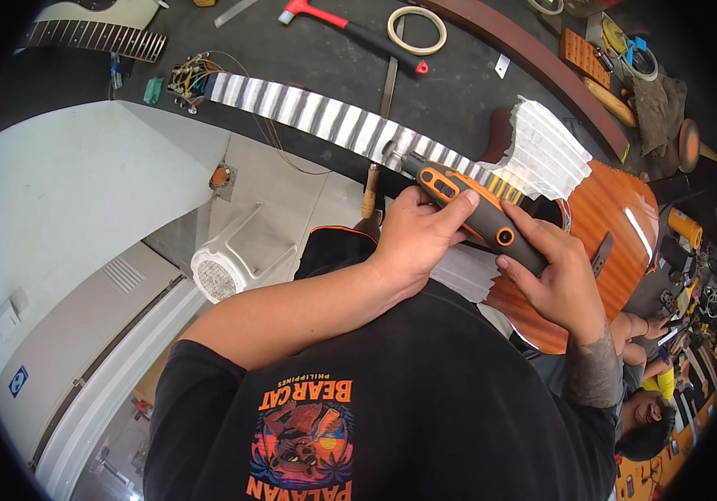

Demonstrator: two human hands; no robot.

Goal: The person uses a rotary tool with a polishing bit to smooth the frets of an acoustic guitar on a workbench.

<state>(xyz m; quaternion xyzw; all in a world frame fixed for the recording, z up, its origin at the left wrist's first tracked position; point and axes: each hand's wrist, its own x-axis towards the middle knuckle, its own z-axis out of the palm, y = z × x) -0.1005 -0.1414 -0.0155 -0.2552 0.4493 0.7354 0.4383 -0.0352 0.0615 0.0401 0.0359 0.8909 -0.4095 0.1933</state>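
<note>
From my remote seat I see my left hand (415, 234) curled over the front end of a grey and orange handled fret file (468, 209), fingers folded down and the thumb stretched along its orange top. My right hand (552, 280) is closed around the rear of that same handle, index finger lying by the round orange button, the other fingers wrapped beneath it. Both hands grip the tool firmly.

The file's metal tip rests on the neck of a reddish-brown wooden acoustic guitar (617, 217), which lies across the dark grey workbench (316, 58). The long fingerboard (308, 113) is masked with strips of pale tape, leaving narrow bare bands between them, and more white tape (546, 154) covers the guitar top just beside the soundhole. The tool meets the neck near the body end.

Farther back on the bench lie a red and black hammer (350, 29), a cream roll of masking tape (417, 29) and a curved dark brown wooden strip (534, 63). At the top left corner I see the fretted neck of a 2nd, cream-coloured guitar (95, 33). A white plastic stool (225, 267) stands on the floor below the bench, left of my arm. Another person (646, 409) sits low at the right.
</note>
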